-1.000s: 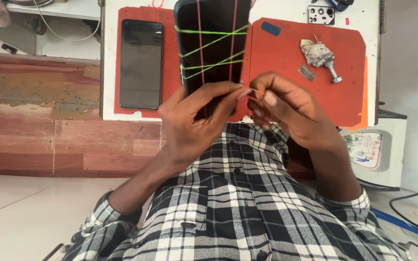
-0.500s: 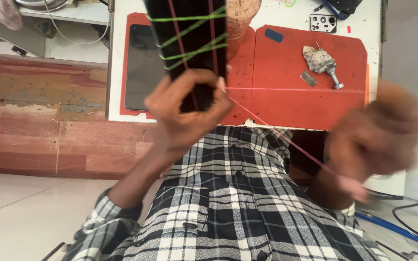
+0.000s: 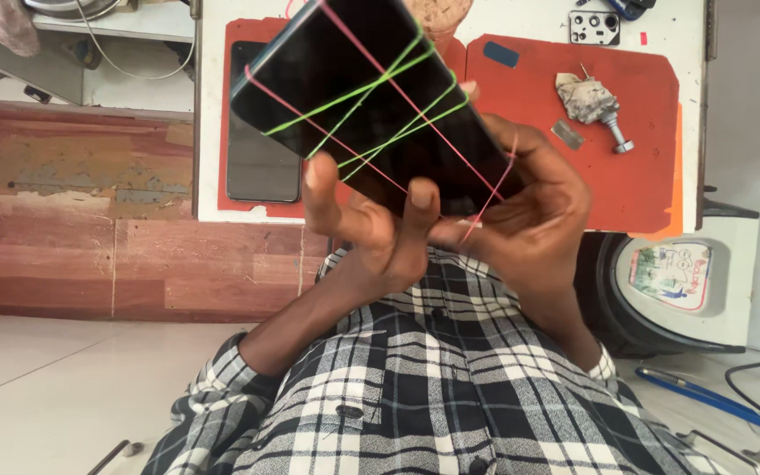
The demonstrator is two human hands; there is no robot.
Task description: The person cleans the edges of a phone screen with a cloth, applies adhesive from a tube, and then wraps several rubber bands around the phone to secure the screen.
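Observation:
A black phone (image 3: 371, 97) with its dark screen up is tilted in front of me, wrapped crosswise with green and red rubber bands. My left hand (image 3: 371, 237) holds its lower edge, fingers pressed on the screen. My right hand (image 3: 529, 220) cups the phone's right end, with a red rubber band (image 3: 490, 198) looped over its fingers.
A white work table (image 3: 208, 105) carries a red mat (image 3: 644, 176), a second dark phone (image 3: 261, 171) lying flat, a small metal tool with cloth (image 3: 595, 105) and a camera-module part (image 3: 593, 26). A round white machine (image 3: 670, 281) stands right; a blue-handled tool (image 3: 705, 400) lies on the floor.
The right hand, which had pulled a red band out far to the right, has come back to the phone. The phone has turned from upright to a slant.

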